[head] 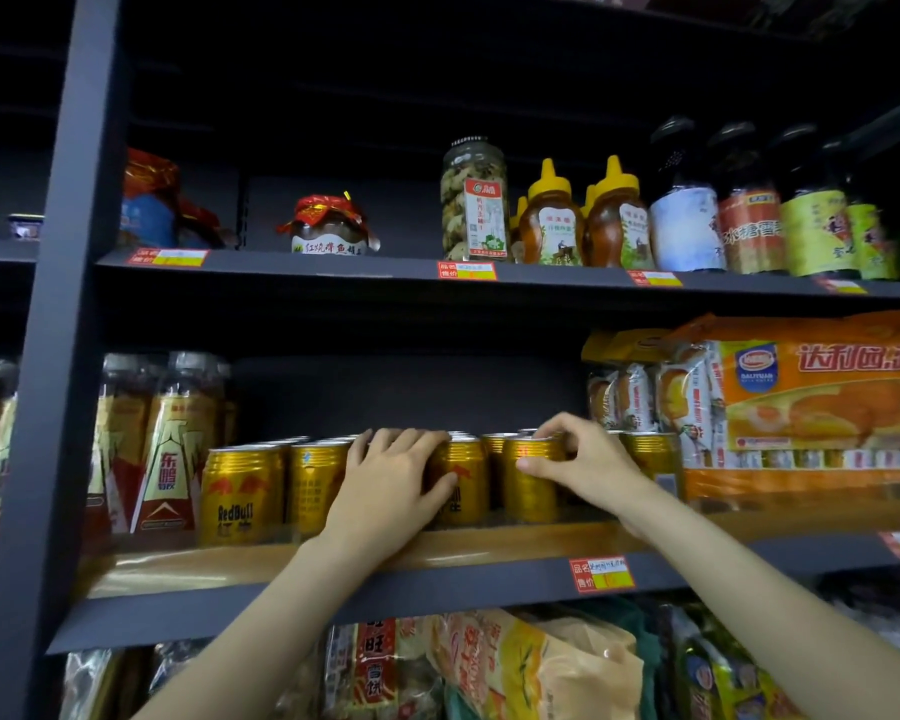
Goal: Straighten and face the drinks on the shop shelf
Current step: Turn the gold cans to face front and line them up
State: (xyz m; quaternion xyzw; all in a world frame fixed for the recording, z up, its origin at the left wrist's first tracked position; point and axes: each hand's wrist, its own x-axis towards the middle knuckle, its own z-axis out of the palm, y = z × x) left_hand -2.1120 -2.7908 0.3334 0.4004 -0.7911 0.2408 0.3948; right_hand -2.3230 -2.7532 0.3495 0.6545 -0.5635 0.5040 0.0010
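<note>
- The right hand (575, 462) grips a gold can (531, 480) near its top, thumb across the front and fingers curled over the rim.
- The left hand (385, 480) wraps a can that it hides almost wholly; its fingers reach over the top and its thumb lies against the neighbouring can (461, 480), whose red-and-black print faces partly forward.
- The cans stand in a row on the middle shelf (333, 600), several deep, between tall bottles and bagged cakes.
- The leftmost can (240, 493) stands apart from both hands with its Red Bull label facing out squarely.
- The can next to it (313, 483) shows small text rather than the logo.
- One more can (653, 459) stands just right of the right hand, beside the cakes.
- Tall clear bottles (170, 449) with red, white and gold labels stand to the left of the cans.
- An orange pack of cakes (811, 402) fills the right end of the same shelf.
- A red and yellow price tag (601, 574) sits on the shelf edge below the right hand.
- The shelf above carries a jar with a red wrapper (331, 226), a tall clear jar (474, 200), two honey bottles (585, 220) with yellow caps, and dark bottles (749, 210).
- Bagged snacks (515, 667) lie on the shelf below.
</note>
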